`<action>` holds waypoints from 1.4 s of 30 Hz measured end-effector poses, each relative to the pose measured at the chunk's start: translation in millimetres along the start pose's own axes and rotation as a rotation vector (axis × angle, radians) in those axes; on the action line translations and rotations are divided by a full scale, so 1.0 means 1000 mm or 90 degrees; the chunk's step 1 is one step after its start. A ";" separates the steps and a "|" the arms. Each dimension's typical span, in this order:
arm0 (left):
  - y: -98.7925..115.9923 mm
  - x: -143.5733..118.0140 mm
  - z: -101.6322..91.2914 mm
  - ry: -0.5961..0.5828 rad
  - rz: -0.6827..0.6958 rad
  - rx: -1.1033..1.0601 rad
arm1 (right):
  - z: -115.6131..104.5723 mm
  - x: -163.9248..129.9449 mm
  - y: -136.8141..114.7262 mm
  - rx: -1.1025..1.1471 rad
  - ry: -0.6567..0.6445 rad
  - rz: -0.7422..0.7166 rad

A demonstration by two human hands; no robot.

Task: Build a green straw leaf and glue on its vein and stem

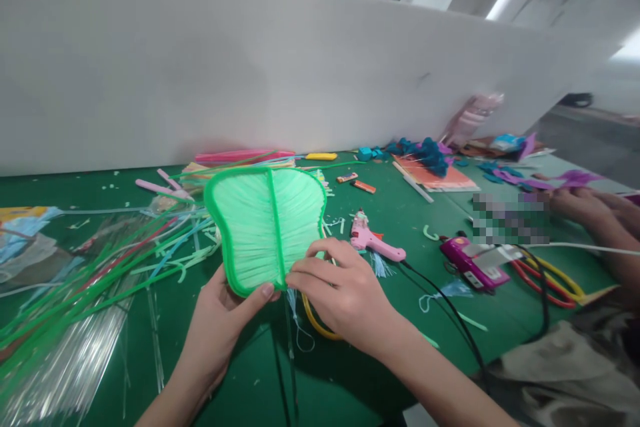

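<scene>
Currently, 1 green leaf (265, 223) is gripped at its lower edge by left hand (223, 320) and right hand (340, 293), fingers closed on it.

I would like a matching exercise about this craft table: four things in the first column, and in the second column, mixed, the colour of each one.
Things:
1. leaf-shaped fan held by the left hand and the right hand
2. glue gun
3. lighter
4. table

Colours:
A. dark green
B. orange
C. light green
D. pink

Pairs: 1-C, 2-D, 3-B, 4-A
</scene>
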State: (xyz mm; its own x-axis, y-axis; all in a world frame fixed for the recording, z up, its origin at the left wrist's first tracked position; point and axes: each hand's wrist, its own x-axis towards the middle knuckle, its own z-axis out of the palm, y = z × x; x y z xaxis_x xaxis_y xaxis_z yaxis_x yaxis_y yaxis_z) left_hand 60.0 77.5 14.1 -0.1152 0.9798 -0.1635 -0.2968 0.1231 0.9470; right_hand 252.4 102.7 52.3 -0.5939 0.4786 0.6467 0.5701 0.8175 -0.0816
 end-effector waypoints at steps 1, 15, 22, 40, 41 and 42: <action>0.000 0.000 -0.001 -0.003 -0.002 0.002 | 0.000 0.000 0.001 -0.006 -0.006 -0.011; 0.004 0.011 -0.005 -0.018 -0.032 -0.010 | 0.012 -0.007 0.006 0.093 0.068 0.084; 0.013 0.010 -0.004 -0.020 -0.072 -0.060 | 0.028 -0.029 -0.026 0.635 0.293 0.653; 0.011 0.007 -0.008 -0.055 -0.013 -0.044 | 0.044 -0.015 -0.044 1.088 0.301 0.767; 0.011 0.008 -0.010 -0.051 -0.003 -0.037 | 0.043 -0.015 -0.044 1.089 0.300 0.767; 0.011 0.008 -0.012 -0.049 0.005 -0.030 | 0.043 -0.016 -0.044 1.088 0.301 0.768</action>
State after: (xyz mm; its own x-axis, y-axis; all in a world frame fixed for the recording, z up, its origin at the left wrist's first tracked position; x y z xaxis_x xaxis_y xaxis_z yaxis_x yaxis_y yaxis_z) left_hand 44.7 85.1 20.2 -0.0454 0.9901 -0.1326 -0.3404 0.1094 0.9339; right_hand 212.4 72.9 13.3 -0.1231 0.9791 -0.1621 -0.6354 -0.2032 -0.7449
